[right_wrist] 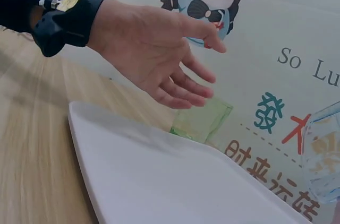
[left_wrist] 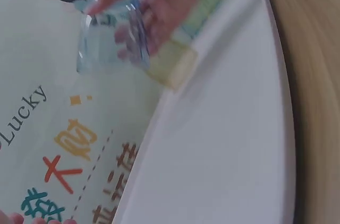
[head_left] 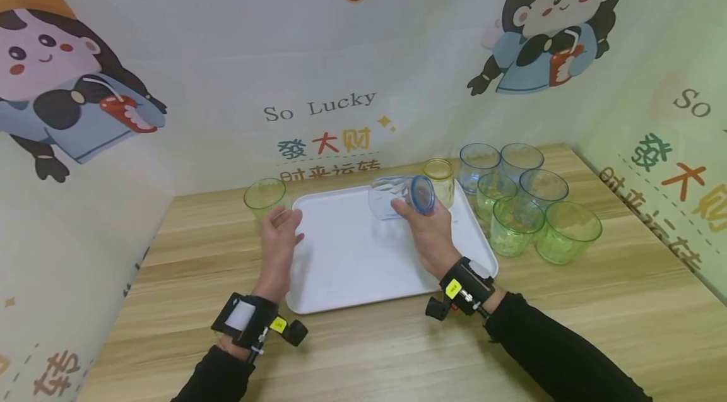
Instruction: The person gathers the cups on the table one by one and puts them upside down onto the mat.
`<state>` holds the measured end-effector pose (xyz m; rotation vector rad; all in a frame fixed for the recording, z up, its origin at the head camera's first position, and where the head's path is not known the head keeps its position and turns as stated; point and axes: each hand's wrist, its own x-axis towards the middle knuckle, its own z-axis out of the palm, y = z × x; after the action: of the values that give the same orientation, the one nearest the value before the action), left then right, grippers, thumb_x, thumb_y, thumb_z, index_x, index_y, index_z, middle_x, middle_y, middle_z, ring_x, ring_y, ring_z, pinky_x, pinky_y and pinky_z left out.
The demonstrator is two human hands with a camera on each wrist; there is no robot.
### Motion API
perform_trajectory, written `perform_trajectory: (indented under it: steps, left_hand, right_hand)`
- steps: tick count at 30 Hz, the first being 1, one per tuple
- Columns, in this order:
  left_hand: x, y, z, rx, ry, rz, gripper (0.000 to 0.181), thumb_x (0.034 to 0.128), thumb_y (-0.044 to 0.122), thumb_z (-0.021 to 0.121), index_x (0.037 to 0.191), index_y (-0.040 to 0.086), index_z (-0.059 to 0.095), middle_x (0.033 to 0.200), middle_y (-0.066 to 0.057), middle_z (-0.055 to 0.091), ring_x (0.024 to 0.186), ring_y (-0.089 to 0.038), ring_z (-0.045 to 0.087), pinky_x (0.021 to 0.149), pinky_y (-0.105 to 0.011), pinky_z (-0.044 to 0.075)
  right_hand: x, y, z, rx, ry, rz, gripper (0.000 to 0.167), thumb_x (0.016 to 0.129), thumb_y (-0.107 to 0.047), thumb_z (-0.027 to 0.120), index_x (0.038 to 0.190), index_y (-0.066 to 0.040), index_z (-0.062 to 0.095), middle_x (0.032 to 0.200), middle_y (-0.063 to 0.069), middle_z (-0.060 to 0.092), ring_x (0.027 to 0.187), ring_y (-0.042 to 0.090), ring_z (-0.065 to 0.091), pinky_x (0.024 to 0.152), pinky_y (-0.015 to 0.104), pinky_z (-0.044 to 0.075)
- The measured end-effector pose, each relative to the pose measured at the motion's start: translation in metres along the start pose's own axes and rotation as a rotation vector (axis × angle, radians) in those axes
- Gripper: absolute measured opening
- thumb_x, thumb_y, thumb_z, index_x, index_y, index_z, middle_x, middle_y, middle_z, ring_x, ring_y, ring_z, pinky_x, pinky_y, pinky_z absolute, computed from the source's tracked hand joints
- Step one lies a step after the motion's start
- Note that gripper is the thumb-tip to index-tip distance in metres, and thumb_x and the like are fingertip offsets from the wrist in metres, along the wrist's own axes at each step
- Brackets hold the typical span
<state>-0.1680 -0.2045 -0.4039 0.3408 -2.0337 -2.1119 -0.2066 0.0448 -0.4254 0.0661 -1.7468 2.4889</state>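
**Blue-rimmed glass in right grip over tray; left grip released**

We have the clear glass tumbler with the blue rim [head_left: 392, 197] in the right hand [head_left: 434, 231]. That grip is grasping the glass near its mouth, fingers round it, thumb on the near side. Glass is lying sideways in the air above the white rectangular tray [head_left: 352, 269], rim to the right, base to the left.

The left hand [head_left: 277, 247] is holding nothing: fingers loosely extended, palm facing the tray. We see it just in front of an upright green transparent glass tumbler [head_left: 264, 194], which stands beside the tray's far left corner. Can't tell whether the fingertips touch it.

A yellow-tinted glass tumbler [head_left: 442, 190] stands upright behind the right hand, at the tray's far right corner. Right of the tray, on the wood-grain bench [head_left: 369, 358], we count six upright tumblers in a tight cluster: three blue glass tumblers [head_left: 543, 187] toward the back, three green glass tumblers [head_left: 568, 235] in front. Behind the bench hangs a pale printed backdrop [head_left: 227, 42].
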Motion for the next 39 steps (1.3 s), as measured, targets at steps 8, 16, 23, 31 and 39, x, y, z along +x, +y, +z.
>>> perform_trajectory:
  steps: [8,16,23,31,39]
  left_hand:
    - [0.013,-0.018,-0.015,0.34,0.097,0.313,0.067,0.0957,0.021,0.07,0.146,-0.001,0.031,0.145,-0.02,0.033,0.133,-0.037,0.037,0.104,-0.049,0.041]
    - [0.028,-0.027,-0.037,0.647,0.214,0.541,0.08,0.0828,0.02,0.081,0.143,-0.009,0.036,0.133,-0.03,0.038,0.122,-0.042,0.04,0.102,-0.053,0.039]
    - [0.031,-0.028,-0.053,0.834,0.238,0.576,0.089,0.0787,0.026,0.086,0.143,-0.009,0.035,0.134,-0.031,0.039,0.122,-0.045,0.04,0.101,-0.06,0.037]
    - [0.033,-0.029,-0.062,0.892,0.216,0.5,0.1,0.081,0.037,0.085,0.149,-0.009,0.028,0.14,-0.033,0.035,0.126,-0.048,0.038,0.102,-0.063,0.038]
    - [0.032,-0.021,-0.066,0.925,0.186,0.432,0.102,0.0842,0.039,0.081,0.151,-0.01,0.022,0.145,-0.034,0.031,0.129,-0.049,0.036,0.106,-0.065,0.035]
  right_hand:
    - [0.011,0.006,-0.008,-0.132,-0.018,-0.09,0.061,0.081,-0.017,0.088,0.135,-0.006,0.06,0.136,0.006,0.058,0.129,0.018,0.05,0.107,0.033,0.042]
    - [0.025,0.007,-0.012,-0.319,-0.058,-0.177,0.064,0.08,-0.024,0.089,0.134,-0.006,0.059,0.13,0.006,0.061,0.123,0.02,0.055,0.104,0.033,0.045]
    - [0.038,0.004,-0.01,-0.49,-0.066,-0.258,0.063,0.078,-0.02,0.09,0.131,-0.003,0.061,0.126,0.011,0.065,0.119,0.026,0.059,0.102,0.042,0.048]
    - [0.045,0.003,-0.003,-0.651,-0.025,-0.192,0.066,0.077,-0.027,0.091,0.133,-0.007,0.062,0.127,0.012,0.066,0.119,0.028,0.059,0.101,0.044,0.047]
    - [0.055,0.008,0.001,-0.733,-0.013,-0.123,0.07,0.079,-0.03,0.089,0.138,-0.007,0.058,0.133,0.014,0.063,0.124,0.031,0.057,0.103,0.048,0.047]
